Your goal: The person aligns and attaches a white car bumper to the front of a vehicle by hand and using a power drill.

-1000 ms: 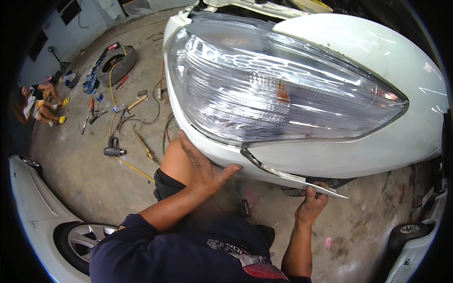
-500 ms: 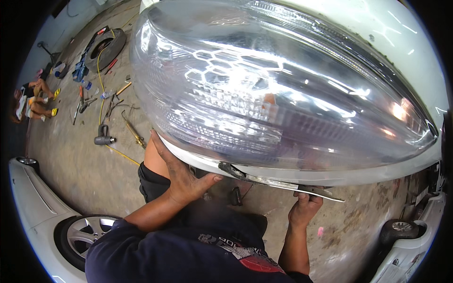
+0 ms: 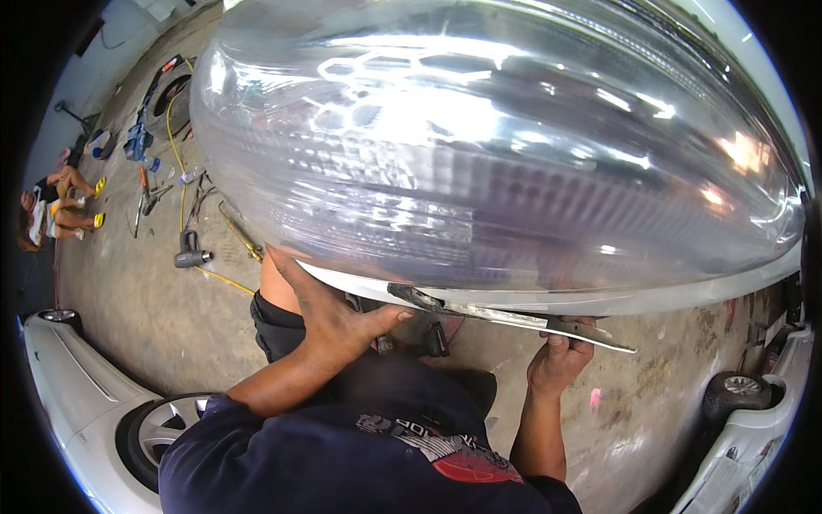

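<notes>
A large clear car headlight with a patterned lens fills the upper part of the view. Along its lower edge runs a white body panel. My left hand grips this panel's near edge, thumb stretched to the right and one finger up beside the lens; its other fingers are partly hidden. From near that thumb, a thin whitish strip with a ragged black end extends rightward under the headlight. Near its right end, my right hand pinches the strip between curled fingers and thumb.
On the concrete floor at left lie a heat gun, a yellow cord, hand tools and a tyre. People sit at far left. Silver cars stand at lower left and lower right.
The view has shifted, so the headlight looks larger and reaches further left. Both hands keep their grip. The strip's right end sits slightly further right and higher in the picture.
</notes>
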Motion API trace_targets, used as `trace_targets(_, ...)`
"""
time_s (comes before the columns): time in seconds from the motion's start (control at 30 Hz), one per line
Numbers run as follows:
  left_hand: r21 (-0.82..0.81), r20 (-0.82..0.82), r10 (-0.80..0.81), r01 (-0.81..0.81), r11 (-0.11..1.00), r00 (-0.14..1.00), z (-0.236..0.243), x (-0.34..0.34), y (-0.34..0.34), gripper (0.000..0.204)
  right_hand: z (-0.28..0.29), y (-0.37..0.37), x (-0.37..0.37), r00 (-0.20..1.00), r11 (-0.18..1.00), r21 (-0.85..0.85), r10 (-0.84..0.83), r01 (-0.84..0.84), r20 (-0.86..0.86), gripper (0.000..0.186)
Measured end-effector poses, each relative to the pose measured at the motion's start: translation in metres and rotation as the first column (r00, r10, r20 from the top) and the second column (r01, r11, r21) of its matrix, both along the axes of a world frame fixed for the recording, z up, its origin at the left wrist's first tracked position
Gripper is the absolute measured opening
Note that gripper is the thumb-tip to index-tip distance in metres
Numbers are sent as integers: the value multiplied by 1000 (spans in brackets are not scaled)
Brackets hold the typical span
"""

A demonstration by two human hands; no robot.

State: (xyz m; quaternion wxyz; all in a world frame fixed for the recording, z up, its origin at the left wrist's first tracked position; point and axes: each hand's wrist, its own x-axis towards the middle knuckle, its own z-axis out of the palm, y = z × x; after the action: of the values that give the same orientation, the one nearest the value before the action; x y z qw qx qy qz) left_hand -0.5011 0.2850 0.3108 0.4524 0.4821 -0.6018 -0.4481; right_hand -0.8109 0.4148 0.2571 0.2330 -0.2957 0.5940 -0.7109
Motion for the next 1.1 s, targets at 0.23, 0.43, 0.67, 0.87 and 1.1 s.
trace_targets(0.23, -79, 135, 8, 3, 997, 991, 15, -3, -3, 177, -2, 0, -7, 995, 994, 73, 73, -78, 75, 57)
trace_targets(0.43, -126, 136, 15, 2, 992, 991, 31, -5, -4, 173, 3, -11, 1, 999, 1000, 8, 28, -29, 36, 55)
trace_targets(0.67, -330, 175, 66, -4, 944, 982, 61, 1, -25, 166, 14, -8, -2, 998, 989, 139, 54, -57, 24, 44)
trace_targets(0.87, -421, 209, 110, -12, 907, 972, 72, 15, -47, 172, 7, -15, -3, 999, 980, 197, 37, -34, -10, 35)
trace_targets(1.1, -355, 563, 172, 48, 934, 809, 33, 22, -23, 189, 5, -14, -7, 1000, 991, 135, 14, -11, -28, 45)
